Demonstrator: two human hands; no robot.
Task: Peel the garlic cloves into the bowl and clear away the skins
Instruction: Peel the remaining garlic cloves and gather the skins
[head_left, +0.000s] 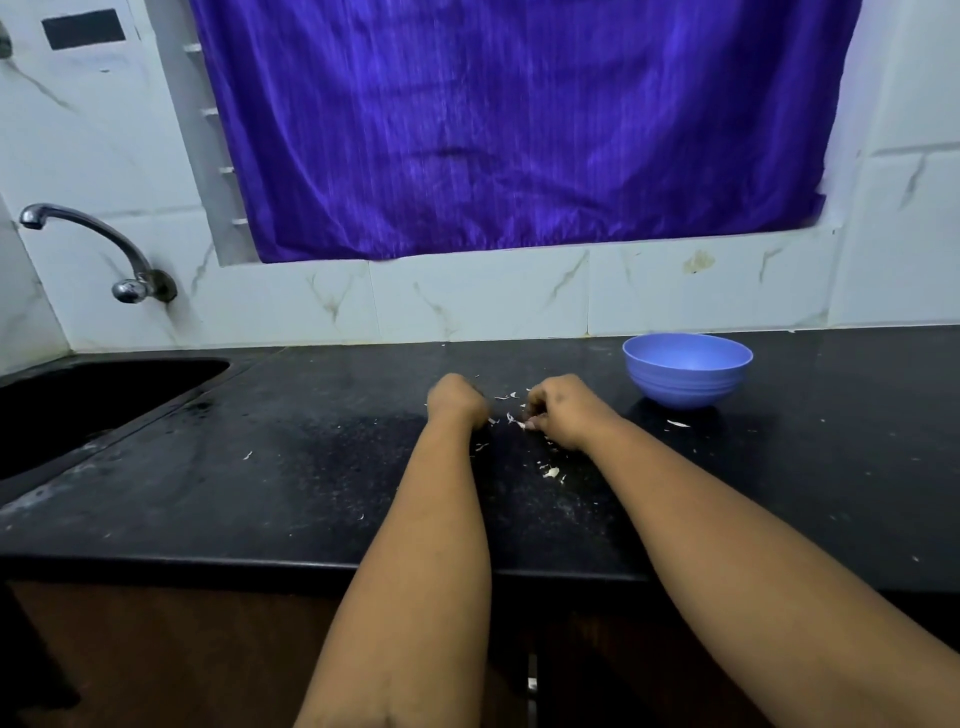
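Nearest the camera, two bare forearms are stretched forward over the edge of the black countertop (218, 499). A larger flake of garlic skin (551, 472) is seen lying between the forearms, just short of the hands. Beyond it, the left hand (457, 399) is curled into a fist with its knuckles up — whether anything is enclosed cannot be told. The right hand (563, 410) is bent close beside it, and a small pale scrap (529, 425) is pinched at its fingertips; whether it is a clove or a skin cannot be told. Thin white skins (506, 396) are scattered on the counter between and around both hands. Further right and back, the blue bowl (687, 370) stands upright, apart from the hands — its contents are hidden. A sink (104, 395) is set at the left, with a tap (93, 244) mounted on the tiled wall, and a purple curtain (519, 124) is hung behind.
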